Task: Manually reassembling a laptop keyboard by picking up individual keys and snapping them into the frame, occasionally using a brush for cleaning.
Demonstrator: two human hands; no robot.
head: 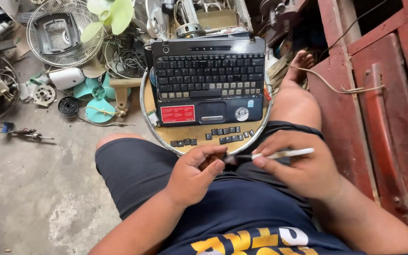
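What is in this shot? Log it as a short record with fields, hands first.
left hand: pinches a small dark piece, too small to identify
right hand: holds a thin white tool, tip pointed at the left hand
laptop base: on a round tray, several key spots lack their caps
loose keycaps: on the tray in front of the laptop
floor at left: fan guard, green fan blades, cables
right side: red wooden door

both forearms reach forward over the lap; left hand (192,174) curled closed, right hand (303,165) pinching, fingertips nearly meeting.
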